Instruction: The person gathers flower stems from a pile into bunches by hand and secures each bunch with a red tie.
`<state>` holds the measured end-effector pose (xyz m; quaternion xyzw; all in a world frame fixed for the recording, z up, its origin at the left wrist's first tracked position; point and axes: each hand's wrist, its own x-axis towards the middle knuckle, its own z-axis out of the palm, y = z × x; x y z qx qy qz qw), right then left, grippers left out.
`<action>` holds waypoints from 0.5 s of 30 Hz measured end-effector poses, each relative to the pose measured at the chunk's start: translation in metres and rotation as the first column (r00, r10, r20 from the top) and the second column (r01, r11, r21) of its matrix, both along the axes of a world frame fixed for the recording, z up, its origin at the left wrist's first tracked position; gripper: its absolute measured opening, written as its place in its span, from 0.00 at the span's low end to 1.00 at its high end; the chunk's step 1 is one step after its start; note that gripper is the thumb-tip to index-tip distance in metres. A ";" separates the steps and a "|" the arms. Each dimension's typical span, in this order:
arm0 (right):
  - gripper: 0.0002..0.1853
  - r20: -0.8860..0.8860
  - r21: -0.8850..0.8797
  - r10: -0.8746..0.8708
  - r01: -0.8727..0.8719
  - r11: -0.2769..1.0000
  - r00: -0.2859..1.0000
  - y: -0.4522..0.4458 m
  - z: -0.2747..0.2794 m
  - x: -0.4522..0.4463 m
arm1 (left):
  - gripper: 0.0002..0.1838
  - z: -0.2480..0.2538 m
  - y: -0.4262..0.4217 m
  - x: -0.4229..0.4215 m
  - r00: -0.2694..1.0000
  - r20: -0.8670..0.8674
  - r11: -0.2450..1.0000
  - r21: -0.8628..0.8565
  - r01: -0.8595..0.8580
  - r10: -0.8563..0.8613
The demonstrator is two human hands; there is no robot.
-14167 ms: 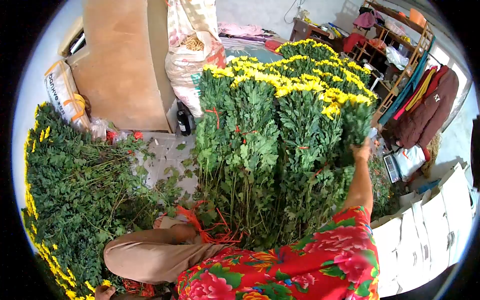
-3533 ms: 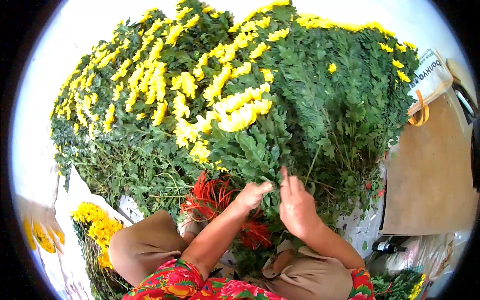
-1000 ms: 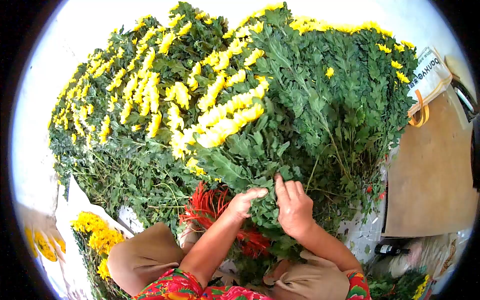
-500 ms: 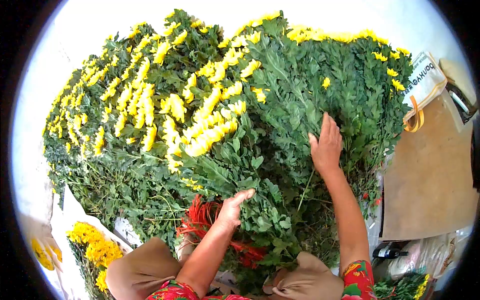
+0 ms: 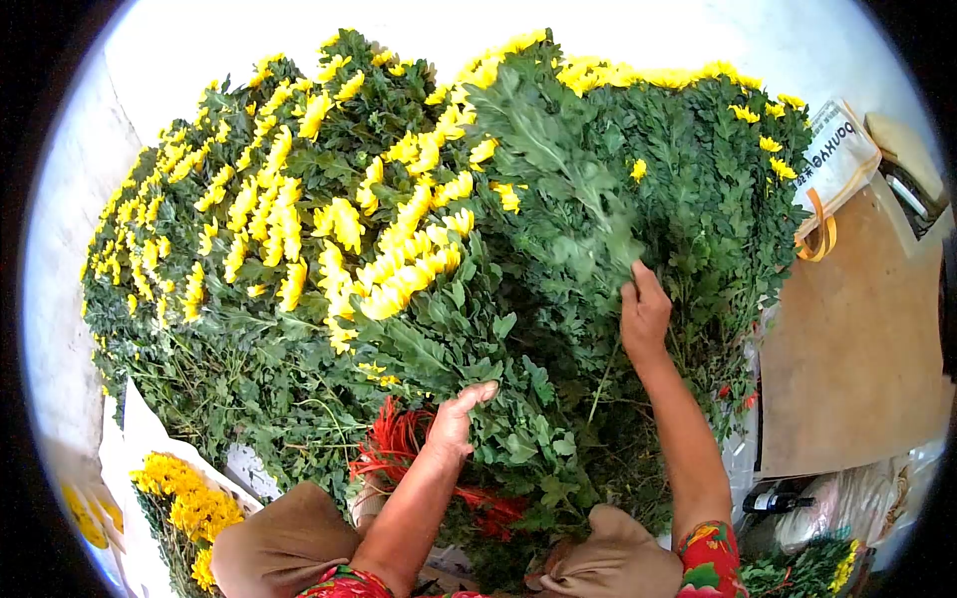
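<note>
My left hand (image 5: 455,419) is wrapped round the leafy stems of a bunch of yellow chrysanthemums (image 5: 409,269), its thumb on top and its other fingers hidden by leaves. Farther right, my right hand (image 5: 646,311) pinches a flower stem (image 5: 568,164) that slants up and left, its leaves slightly blurred. Beneath and behind that stem lies a large pile of leafy flower stems (image 5: 698,189) with yellow heads along its top edge. Red ties (image 5: 394,439) lie just left of and below my left hand.
My bent knees are at the bottom. More yellow flowers (image 5: 189,498) lie in white wrapping at the lower left. At the right are a brown board (image 5: 857,349), a white bag (image 5: 837,159) with an orange strap, and a dark bottle (image 5: 773,500) on its side.
My right hand has left the bunch at my left hand, reached up and right, and closed on a stem in the pile. My left hand has shifted slightly left with the bunch.
</note>
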<state>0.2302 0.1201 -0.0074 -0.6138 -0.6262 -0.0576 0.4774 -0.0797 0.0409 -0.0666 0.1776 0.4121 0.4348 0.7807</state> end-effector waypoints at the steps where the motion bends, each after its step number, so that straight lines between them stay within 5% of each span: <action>1: 0.20 -0.004 -0.001 -0.006 0.006 1.000 1.000 0.007 0.009 -0.005 | 0.18 -0.003 0.000 0.000 1.000 -0.014 1.000 0.028 0.012 -0.012; 3: 0.25 0.118 -0.295 -0.103 0.134 0.946 0.988 0.024 0.027 -0.016 | 0.18 -0.012 0.000 -0.002 1.000 -0.024 1.000 0.027 0.006 -0.006; 4: 0.25 0.116 -0.291 -0.110 0.140 0.946 0.987 0.033 0.030 -0.020 | 0.18 -0.015 0.001 -0.002 1.000 -0.026 0.999 0.031 -0.009 0.009; 6: 0.32 0.478 -0.043 -0.252 0.309 0.950 0.841 0.051 0.037 -0.025 | 0.17 -0.021 0.004 -0.003 1.000 0.024 0.999 0.040 -0.016 0.015; 8: 0.36 0.435 -0.165 -0.166 0.260 0.951 0.885 0.071 0.049 -0.026 | 0.14 -0.045 0.008 -0.010 0.982 0.187 1.000 0.026 0.002 -0.007; 11: 0.39 0.309 -0.293 -0.115 0.209 0.933 0.944 0.100 0.051 -0.024 | 0.08 -0.002 0.002 0.003 0.989 0.037 0.990 0.004 -0.143 0.142; 15: 0.39 0.154 -0.346 -0.163 0.208 0.915 0.974 0.085 0.069 -0.027 | 0.05 -0.005 0.003 0.003 0.993 0.034 0.994 -0.013 -0.112 0.113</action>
